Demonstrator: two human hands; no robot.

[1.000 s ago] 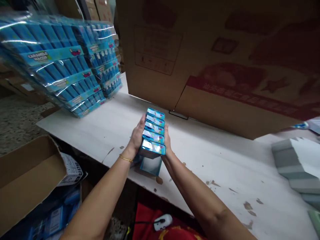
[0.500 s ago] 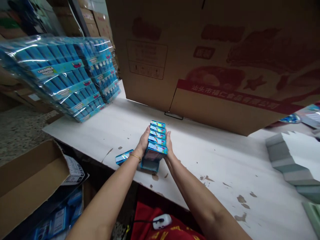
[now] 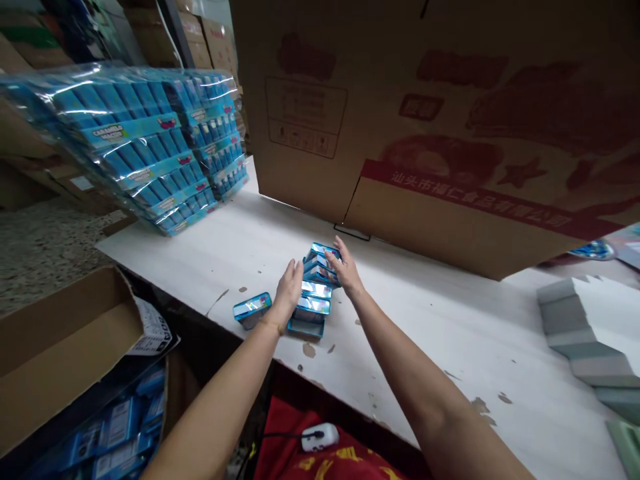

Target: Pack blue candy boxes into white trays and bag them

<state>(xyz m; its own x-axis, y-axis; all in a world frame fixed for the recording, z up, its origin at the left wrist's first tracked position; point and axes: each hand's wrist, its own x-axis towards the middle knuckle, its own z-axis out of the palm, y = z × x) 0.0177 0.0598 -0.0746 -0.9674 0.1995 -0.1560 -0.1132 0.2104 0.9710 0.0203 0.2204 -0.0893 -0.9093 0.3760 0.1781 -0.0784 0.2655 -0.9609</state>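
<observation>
A row of small blue boxes (image 3: 315, 305) stands in a shallow blue display tray (image 3: 306, 329) on the white table. At its far end, a few blue boxes (image 3: 320, 272) lean askew. My left hand (image 3: 289, 288) is along the row's left side, fingers stretched out. On the right, my right hand (image 3: 346, 268) has thumb and fingers apart beside the leaning boxes, its thumb over them; firm contact is unclear. One loose blue box (image 3: 251, 309) sits left of my left wrist.
A large carton (image 3: 425, 167) stands behind the white table (image 3: 400, 320). At left are shrink-wrapped stacks of blue packs (image 3: 145, 153) and an open carton (image 3: 65, 347) above more blue boxes (image 3: 117, 427). White folded card pieces (image 3: 590, 313) are stacked at right.
My hands have loosened from the row's two sides, the right one shifting to the far end. The far boxes now lean out of line. The view has shifted slightly.
</observation>
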